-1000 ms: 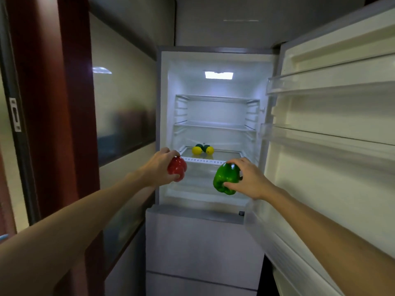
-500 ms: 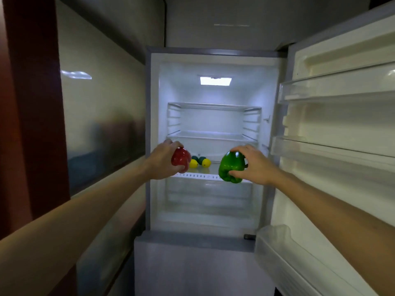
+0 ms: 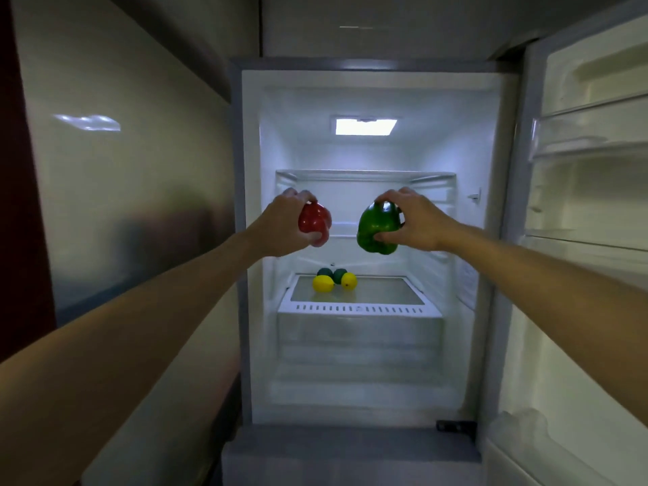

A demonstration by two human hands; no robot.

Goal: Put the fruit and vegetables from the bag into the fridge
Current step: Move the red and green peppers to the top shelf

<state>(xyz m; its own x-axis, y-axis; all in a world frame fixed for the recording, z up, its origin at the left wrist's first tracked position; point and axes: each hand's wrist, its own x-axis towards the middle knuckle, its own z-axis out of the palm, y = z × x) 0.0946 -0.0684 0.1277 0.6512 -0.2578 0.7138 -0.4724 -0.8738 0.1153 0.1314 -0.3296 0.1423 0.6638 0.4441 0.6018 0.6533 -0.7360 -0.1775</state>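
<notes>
The fridge (image 3: 252,240) stands open in front of me, lit inside. My left hand (image 3: 280,224) grips a red bell pepper (image 3: 315,221) and my right hand (image 3: 417,222) grips a green bell pepper (image 3: 377,229). Both peppers hang in the air at the fridge opening, level with the middle glass shelf (image 3: 345,236). On the lowest shelf (image 3: 385,292) lie two yellow lemons (image 3: 323,284) and two dark green round fruits (image 3: 338,275) behind them. The bag is out of view.
The fridge door (image 3: 578,275) is swung open on the right, with clear door bins (image 3: 589,142). A glossy wall panel (image 3: 122,205) runs along the left. A clear drawer (image 3: 357,338) sits below the lowest shelf. A closed freezer front (image 3: 350,461) is at the bottom.
Both hands have risen with their peppers from the lowest shelf's front edge to the middle shelf's height. The view has closed in on the fridge.
</notes>
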